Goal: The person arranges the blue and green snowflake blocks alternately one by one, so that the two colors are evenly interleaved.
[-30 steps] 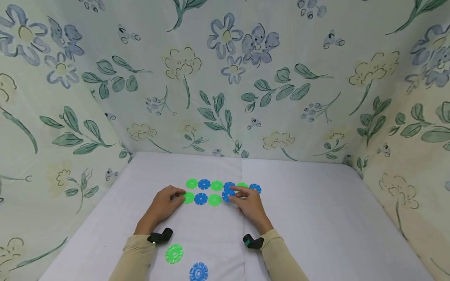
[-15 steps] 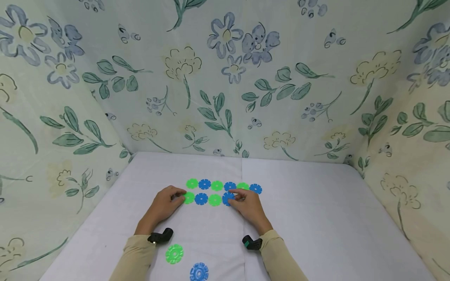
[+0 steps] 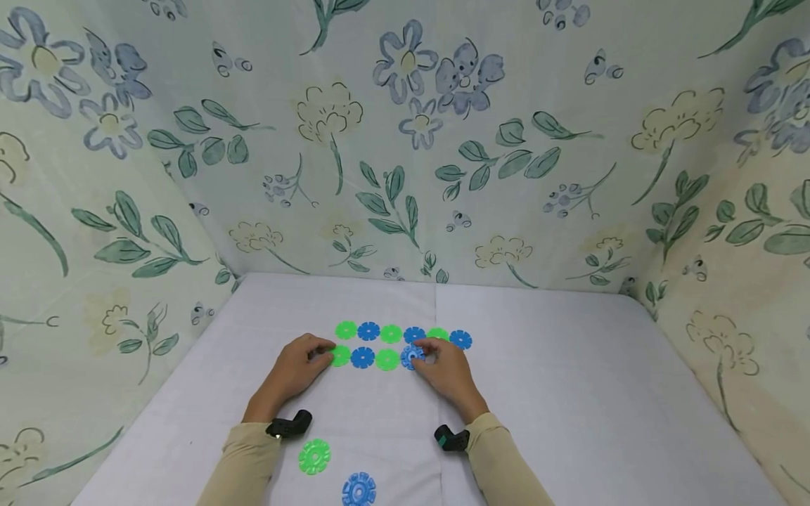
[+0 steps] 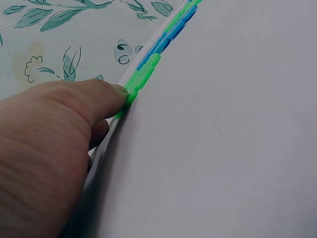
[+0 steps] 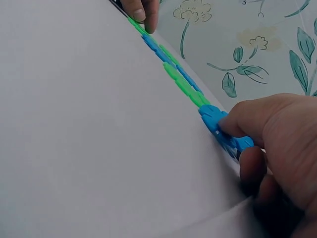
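Two rows of flower-shaped interlocking plastic discs, green and blue by turns, lie on a white cloth. My left hand [image 3: 292, 367] holds the edge of the green disc [image 3: 342, 356] at the left end of the front row; its thumb [image 4: 106, 99] touches the rim. At the other end, my right hand [image 3: 452, 372] pinches a blue disc [image 3: 408, 358], which looks slightly tilted. The thumb lies on this blue disc [image 5: 212, 118] in the right wrist view. Between them in the front row are a blue disc [image 3: 363, 358] and a green disc [image 3: 387, 360].
The back row runs from a green disc [image 3: 346, 330] to a blue disc [image 3: 460, 339], partly behind my right fingers. Nearer me, between the forearms, lie a loose green disc [image 3: 314, 457] and a loose blue disc [image 3: 358, 489]. Floral fabric [image 3: 405, 176] walls the table [image 3: 557, 393].
The blue disc in my right hand has come down from overlapping the back row into line with the front row, and now catches the light. My left hand stays in place.
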`<control>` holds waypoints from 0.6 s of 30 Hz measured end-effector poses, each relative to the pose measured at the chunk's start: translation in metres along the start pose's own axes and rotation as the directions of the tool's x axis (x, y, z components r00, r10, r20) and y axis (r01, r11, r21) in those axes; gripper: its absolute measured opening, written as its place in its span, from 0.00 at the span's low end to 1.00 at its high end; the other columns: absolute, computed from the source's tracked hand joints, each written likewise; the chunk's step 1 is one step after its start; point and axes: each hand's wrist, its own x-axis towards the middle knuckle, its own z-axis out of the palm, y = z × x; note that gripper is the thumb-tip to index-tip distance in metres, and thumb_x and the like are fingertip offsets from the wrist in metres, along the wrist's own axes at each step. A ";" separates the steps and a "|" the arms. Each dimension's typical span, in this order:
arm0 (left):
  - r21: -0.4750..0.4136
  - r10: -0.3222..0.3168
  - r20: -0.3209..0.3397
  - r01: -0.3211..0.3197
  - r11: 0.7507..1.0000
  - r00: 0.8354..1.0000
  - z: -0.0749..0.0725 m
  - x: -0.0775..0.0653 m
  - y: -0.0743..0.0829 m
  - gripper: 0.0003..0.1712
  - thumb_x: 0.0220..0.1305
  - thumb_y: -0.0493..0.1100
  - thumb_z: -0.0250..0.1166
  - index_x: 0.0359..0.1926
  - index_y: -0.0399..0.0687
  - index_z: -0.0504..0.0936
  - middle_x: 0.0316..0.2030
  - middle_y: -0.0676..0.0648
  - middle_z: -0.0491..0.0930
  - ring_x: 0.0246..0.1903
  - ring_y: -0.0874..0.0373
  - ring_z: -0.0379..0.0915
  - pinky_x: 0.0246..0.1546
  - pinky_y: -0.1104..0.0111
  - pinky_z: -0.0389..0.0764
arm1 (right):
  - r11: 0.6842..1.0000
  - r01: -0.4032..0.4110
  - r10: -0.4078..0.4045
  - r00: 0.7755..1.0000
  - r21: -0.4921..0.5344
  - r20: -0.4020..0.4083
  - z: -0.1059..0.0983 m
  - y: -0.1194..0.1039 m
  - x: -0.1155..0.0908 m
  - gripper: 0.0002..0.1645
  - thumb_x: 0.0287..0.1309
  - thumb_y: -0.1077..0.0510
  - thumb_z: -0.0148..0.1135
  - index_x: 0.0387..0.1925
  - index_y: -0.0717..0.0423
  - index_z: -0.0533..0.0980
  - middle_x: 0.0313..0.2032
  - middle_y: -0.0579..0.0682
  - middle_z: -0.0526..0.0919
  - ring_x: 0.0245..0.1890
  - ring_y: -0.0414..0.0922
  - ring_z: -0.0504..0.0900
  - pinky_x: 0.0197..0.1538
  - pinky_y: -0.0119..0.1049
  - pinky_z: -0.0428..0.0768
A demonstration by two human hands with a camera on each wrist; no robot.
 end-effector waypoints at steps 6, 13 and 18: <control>-0.009 -0.001 -0.002 0.001 1.000 1.000 0.000 0.001 0.000 0.12 0.68 0.50 0.66 0.50 0.59 0.86 0.41 0.57 0.81 0.37 0.60 0.71 0.41 0.64 0.73 | 0.998 -0.044 0.044 0.999 -0.033 -0.020 0.001 -0.005 -0.001 0.18 0.53 0.49 0.72 0.48 0.40 0.85 0.43 0.42 0.85 0.49 0.43 0.81 0.55 0.47 0.78; -0.014 -0.003 -0.003 0.003 1.000 1.000 0.000 -0.001 0.001 0.12 0.67 0.49 0.67 0.50 0.59 0.86 0.41 0.56 0.82 0.37 0.60 0.71 0.41 0.64 0.73 | 0.997 -0.046 0.045 0.999 -0.067 -0.022 0.001 -0.008 -0.002 0.16 0.53 0.50 0.72 0.46 0.41 0.86 0.42 0.42 0.84 0.46 0.43 0.81 0.53 0.46 0.78; -0.017 0.001 -0.002 -0.001 1.000 1.000 -0.001 -0.001 0.002 0.12 0.68 0.49 0.67 0.50 0.59 0.86 0.40 0.57 0.81 0.37 0.60 0.71 0.41 0.64 0.73 | 0.996 -0.047 0.046 0.999 -0.079 -0.009 -0.001 -0.012 -0.004 0.13 0.54 0.51 0.72 0.43 0.43 0.86 0.40 0.42 0.84 0.43 0.42 0.80 0.50 0.45 0.78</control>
